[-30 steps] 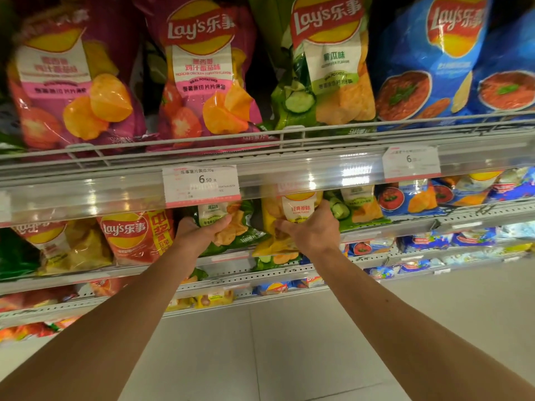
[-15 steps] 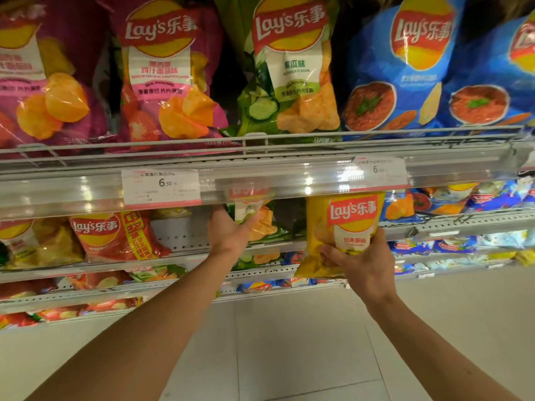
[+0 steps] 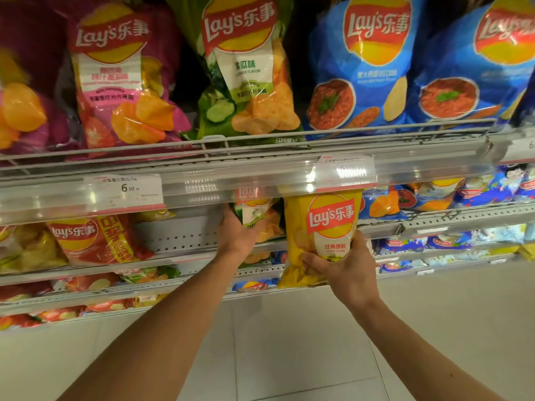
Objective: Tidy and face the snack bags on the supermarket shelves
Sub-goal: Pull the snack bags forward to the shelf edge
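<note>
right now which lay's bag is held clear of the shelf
The yellow Lay's bag, gripped by the right hand in front of the shelf edge; the other bags sit on shelves.

I see a pale tiled floor [image 3: 289, 342] filling the bottom of my view, with thin grout lines crossing it. A clear plastic price rail [image 3: 231, 180] runs along the front edge of the upper level and catches bright glare. A white price label [image 3: 124, 192] reading 6.50 sits in it at the left. A second label [image 3: 346, 172] sits further right, washed out by reflection. A third [image 3: 521, 146] shows at the far right edge, cut off.
</note>
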A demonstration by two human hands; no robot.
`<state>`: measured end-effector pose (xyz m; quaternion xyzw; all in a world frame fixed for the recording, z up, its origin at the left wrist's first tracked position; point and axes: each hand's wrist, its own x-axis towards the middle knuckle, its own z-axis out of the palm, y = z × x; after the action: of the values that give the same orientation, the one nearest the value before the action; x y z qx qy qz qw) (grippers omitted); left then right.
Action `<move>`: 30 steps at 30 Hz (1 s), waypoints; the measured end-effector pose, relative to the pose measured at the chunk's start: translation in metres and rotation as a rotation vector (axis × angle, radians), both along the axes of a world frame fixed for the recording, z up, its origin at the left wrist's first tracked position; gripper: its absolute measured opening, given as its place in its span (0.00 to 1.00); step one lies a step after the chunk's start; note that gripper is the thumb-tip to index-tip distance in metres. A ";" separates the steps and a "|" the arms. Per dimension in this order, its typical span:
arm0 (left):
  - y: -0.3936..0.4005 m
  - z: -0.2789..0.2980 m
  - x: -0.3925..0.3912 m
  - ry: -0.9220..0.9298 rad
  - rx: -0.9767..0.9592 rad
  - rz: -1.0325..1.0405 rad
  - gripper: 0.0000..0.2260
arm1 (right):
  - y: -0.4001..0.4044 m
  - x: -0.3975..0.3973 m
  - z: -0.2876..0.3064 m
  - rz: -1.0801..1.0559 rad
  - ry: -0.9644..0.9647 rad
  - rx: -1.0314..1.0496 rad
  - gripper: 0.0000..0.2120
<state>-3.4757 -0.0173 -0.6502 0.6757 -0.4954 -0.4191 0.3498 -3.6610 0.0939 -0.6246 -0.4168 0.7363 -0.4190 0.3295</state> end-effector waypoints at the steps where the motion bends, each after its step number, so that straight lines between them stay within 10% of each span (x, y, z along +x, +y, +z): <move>1: 0.000 -0.001 0.002 0.005 0.012 -0.011 0.33 | 0.000 0.003 0.000 0.006 -0.003 -0.001 0.37; 10: 0.028 0.002 0.053 -0.149 0.051 -0.192 0.31 | 0.012 0.054 0.007 -0.029 0.015 -0.040 0.39; 18: 0.093 0.013 0.185 -0.551 -0.353 -0.202 0.12 | 0.017 0.153 0.009 -0.068 0.002 -0.072 0.38; 30: 0.095 -0.007 0.321 -1.031 -0.295 -0.312 0.21 | -0.047 0.250 0.008 -0.030 0.129 -0.041 0.40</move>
<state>-3.1548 0.0774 -0.6577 0.6557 -0.7500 -0.0072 0.0867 -3.4113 0.0470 -0.6170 -0.4386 0.7534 -0.4111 0.2664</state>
